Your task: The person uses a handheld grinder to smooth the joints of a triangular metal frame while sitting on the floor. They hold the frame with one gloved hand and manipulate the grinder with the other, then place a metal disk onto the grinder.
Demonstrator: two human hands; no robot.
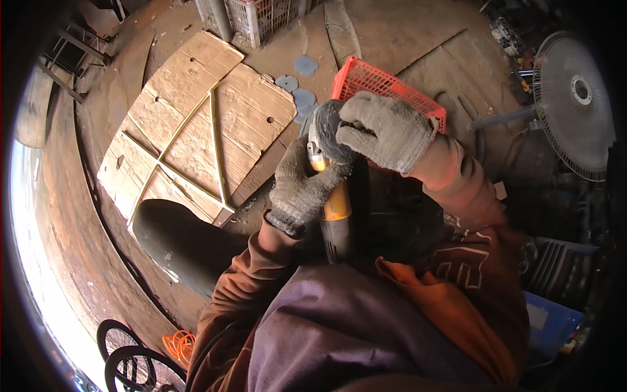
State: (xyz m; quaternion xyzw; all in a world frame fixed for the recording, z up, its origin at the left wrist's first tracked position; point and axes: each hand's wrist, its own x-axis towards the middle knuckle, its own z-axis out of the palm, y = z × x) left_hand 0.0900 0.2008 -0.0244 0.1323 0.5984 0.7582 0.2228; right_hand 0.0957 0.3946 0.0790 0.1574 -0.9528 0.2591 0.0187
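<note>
A yellow and dark grey angle grinder [337,202] stands upright in front of my body, its head at the top. My left hand [300,186], in a grey knit glove, is closed round its upper part, just below the metal head. A round dark grey grinding disc [333,151] sits on the grinder's head. My right hand [384,129], gloved too, has curled fingers and thumb pressed against the disc's face near its middle. Whether a small nut is between those fingertips is hidden.
Flattened cardboard [176,85] with a gold-coloured metal frame [186,117] lies at left. Loose grey discs [305,65] lie beyond the grinder, beside a red plastic crate [385,85]. A large fan [575,98] stands at right. An orange cable [179,345] and wheels [134,359] are lower left.
</note>
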